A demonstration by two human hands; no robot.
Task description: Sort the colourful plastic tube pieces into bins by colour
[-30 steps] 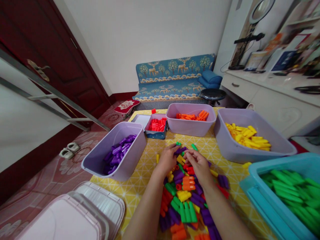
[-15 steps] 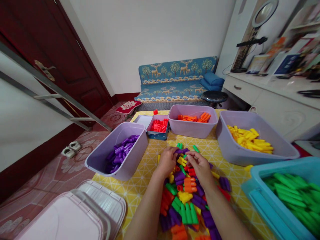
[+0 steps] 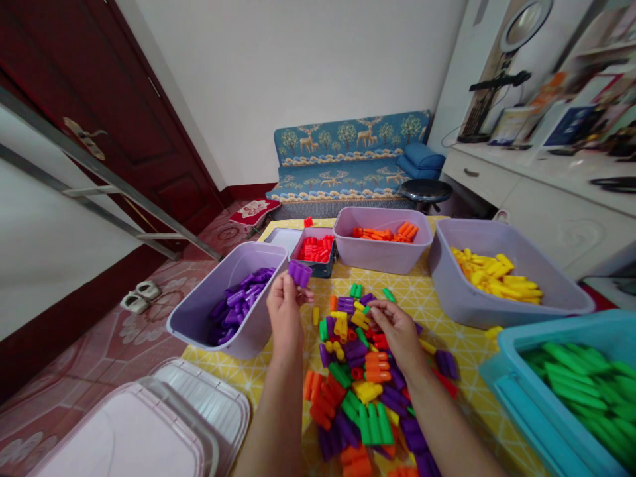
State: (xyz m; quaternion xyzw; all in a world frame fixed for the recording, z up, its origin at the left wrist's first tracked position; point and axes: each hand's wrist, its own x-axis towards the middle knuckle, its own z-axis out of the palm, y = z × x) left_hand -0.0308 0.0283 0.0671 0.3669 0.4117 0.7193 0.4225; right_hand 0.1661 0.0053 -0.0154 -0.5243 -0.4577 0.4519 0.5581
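My left hand (image 3: pixel 288 305) is raised beside the left lilac bin and pinches a purple plastic piece (image 3: pixel 300 273) made of joined tubes. Over the far part of the mixed pile, my right hand (image 3: pixel 395 328) has its fingertips closed at a small green plastic piece (image 3: pixel 367 309). Under and between my arms spreads the loose heap of green, orange, yellow, red and purple pieces, including a green block (image 3: pixel 375 424) and an orange block (image 3: pixel 377 366). The lilac bin (image 3: pixel 278 291) on the left holds only purple pieces.
At the back stand a small tin (image 3: pixel 322 270) of red pieces and a lilac bin (image 3: pixel 380 258) of orange ones. Yellow pieces fill part of another lilac bin (image 3: pixel 497 315); a turquoise bin (image 3: pixel 517 377) holds green ones. Stacked lids (image 3: pixel 124 430) lie front left.
My left hand has moved left and up from the pile, carrying the purple piece towards the purple bin. My right hand has stayed almost in place.
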